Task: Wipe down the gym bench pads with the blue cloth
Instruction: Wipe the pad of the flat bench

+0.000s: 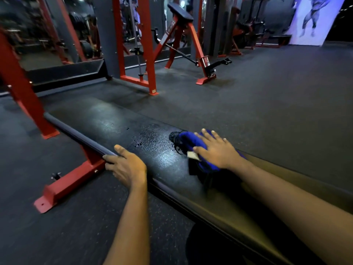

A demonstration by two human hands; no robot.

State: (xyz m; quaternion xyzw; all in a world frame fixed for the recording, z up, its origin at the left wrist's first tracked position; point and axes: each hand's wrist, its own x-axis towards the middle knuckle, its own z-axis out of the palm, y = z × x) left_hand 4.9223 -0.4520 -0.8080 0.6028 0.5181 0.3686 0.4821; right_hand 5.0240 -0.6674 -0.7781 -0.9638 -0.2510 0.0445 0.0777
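1. At far left a red steel upright (21,87) of a rack stands on the dark speckled rubber floor (267,88), and nearer the camera a red steel bench foot (63,186) runs out from under the bench.
2. The long black padded bench top (114,127) crosses the view from upper left to lower right; its surface is wet, with droplets and a shiny patch near the middle.
3. The left hand (126,167) rests on the bench's near edge – forearm reaching straight forward, palm down, thumb lying on top of the pad and the fingers curled over the rounded side, gripping it.
4. Just right of the wet patch lies the bunched blue cloth (187,140) with a small pale tag, on top of the pad toward its far edge.
5. The right hand (215,150) lies flat on the cloth, palm down – fingers stretched and spread a little, pressing it to the pad rather than closing round it; the forearm comes in from the lower right.
6. Behind, a red angled-frame machine with a black pad (179,35) stands on the floor.
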